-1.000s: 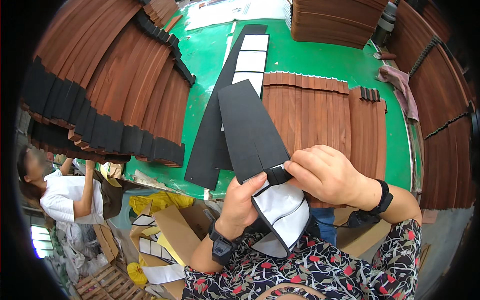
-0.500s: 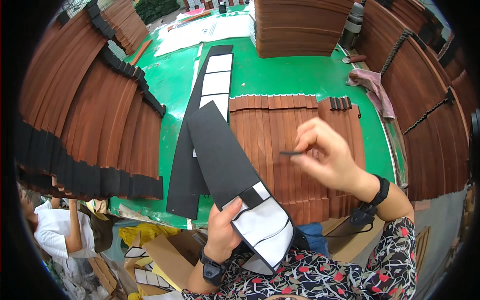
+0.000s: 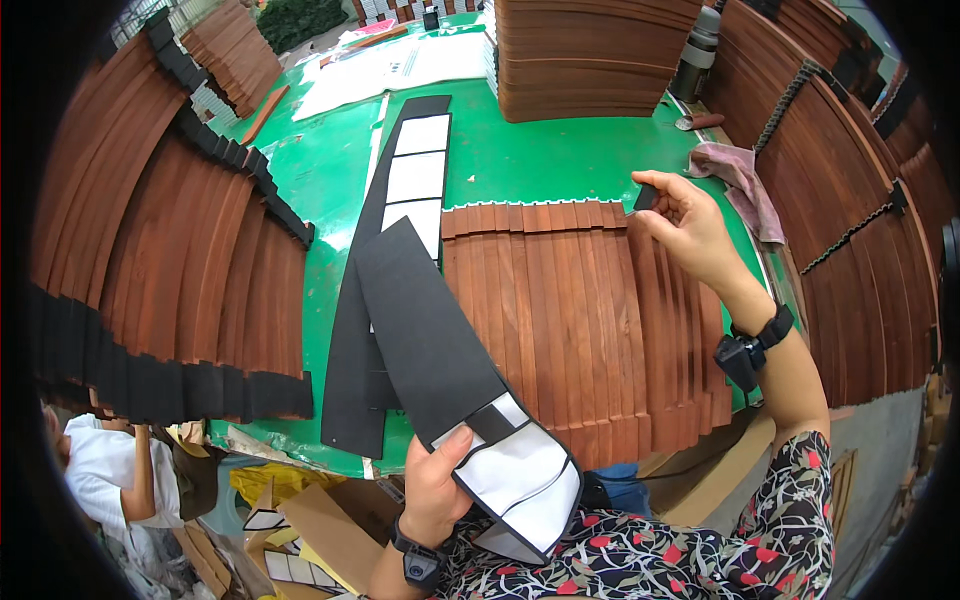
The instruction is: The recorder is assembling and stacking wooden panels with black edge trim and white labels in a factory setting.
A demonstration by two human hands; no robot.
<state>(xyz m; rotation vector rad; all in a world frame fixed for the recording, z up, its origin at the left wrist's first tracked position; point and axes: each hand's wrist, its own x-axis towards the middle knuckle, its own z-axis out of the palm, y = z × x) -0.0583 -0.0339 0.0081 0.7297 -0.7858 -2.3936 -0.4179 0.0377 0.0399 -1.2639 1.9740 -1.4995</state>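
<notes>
My left hand [image 3: 438,486] grips the near end of a long black foam sheet [image 3: 425,335] with white backing panels; the sheet slants up and left over the table. My right hand [image 3: 690,228] is raised over a row of brown wooden slats [image 3: 570,320] and pinches a small black foam piece [image 3: 647,197] between thumb and fingers. A second black sheet with white panels [image 3: 410,180] lies flat on the green table [image 3: 520,160] behind.
Curved stacks of brown slats with black ends [image 3: 170,280] fill the left. More slat stacks stand at the back [image 3: 590,55] and right [image 3: 850,220]. A pink rag [image 3: 735,170] lies right. Another person [image 3: 110,480] sits lower left beside cardboard boxes [image 3: 310,520].
My right hand left the sheet's near end and moved up and right, carrying a small black piece. The left hand kept hold of the sheet.
</notes>
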